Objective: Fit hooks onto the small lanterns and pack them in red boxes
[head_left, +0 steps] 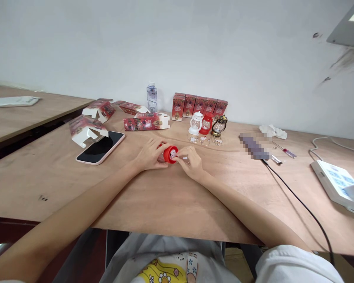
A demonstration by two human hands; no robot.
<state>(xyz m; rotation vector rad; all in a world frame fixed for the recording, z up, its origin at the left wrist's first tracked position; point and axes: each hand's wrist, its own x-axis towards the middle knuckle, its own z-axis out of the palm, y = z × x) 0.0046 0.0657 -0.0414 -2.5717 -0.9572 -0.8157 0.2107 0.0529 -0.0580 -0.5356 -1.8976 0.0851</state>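
The person sits at a wooden table (171, 204), both forearms stretched over it, with a small red lantern (166, 154) between the two hands near the middle of the tabletop. The left hand (151, 155) is curled around the lantern's clear body, fingers over the top and thumb below, steadying it on its side so the round red base faces the right hand. The right hand (192, 162) has its thumb and fingertips drawn close together at that base; from here I can't tell whether they grip some tiny part. Just beyond the hands stand a white lantern (196, 123), a second red lantern (206, 125) and a bronze-coloured lantern (219, 125), small loose pieces (205, 140) lying in front of them. Behind is a row of upright red printed boxes (189, 105), with a clear plastic bottle (152, 98) to their left. Opened cartons (146, 122) lie over on that side too, near a smartphone (102, 147) in a pink case. Off to the right I see a screwdriver (289, 153) and crumpled white tissue (273, 131).
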